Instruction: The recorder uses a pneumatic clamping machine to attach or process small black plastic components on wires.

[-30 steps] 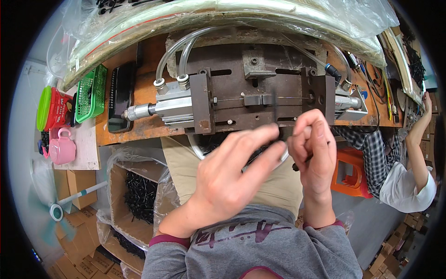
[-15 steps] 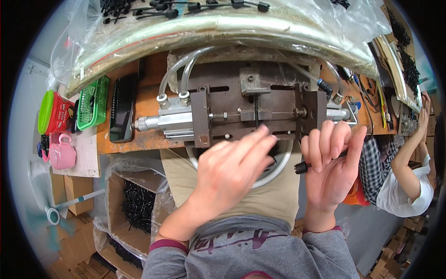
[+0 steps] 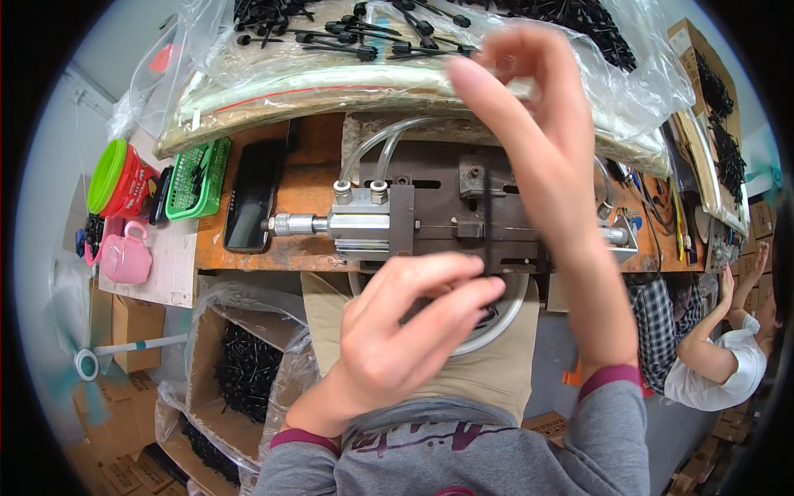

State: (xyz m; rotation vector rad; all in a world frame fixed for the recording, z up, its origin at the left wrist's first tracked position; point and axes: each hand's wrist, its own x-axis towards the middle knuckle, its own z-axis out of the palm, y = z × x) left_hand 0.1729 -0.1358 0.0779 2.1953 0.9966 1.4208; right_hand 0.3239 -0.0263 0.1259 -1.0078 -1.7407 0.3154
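My left hand [image 3: 401, 326] is in front of the machine, its thumb and fingers closing at the lower end of a thin black rod [image 3: 488, 219]. The rod stands upright in the picture across the middle of the dark metal clamping fixture [image 3: 434, 240] and is smeared by motion. My right hand [image 3: 546, 107] is raised over the far side, above the plastic-covered ledge, smeared too. Its thumb and fingers are apart, and nothing shows between them. Below its fingertips lie several black stems with knobbed ends [image 3: 364, 51], loose on the plastic.
Pneumatic cylinders [image 3: 360, 227] with clear hoses flank the fixture. Left on the bench are a phone [image 3: 252, 194], a green basket [image 3: 198, 178], a red tub [image 3: 124, 182] and a pink cup [image 3: 126, 252]. An open carton of black parts [image 3: 248, 372] stands lower left. A co-worker [image 3: 715, 364] sits at right.
My right hand has swung up and away from beside the fixture to the far ledge; the black knobbed piece it held no longer shows. My left hand has moved slightly, fingers closing on the rod.
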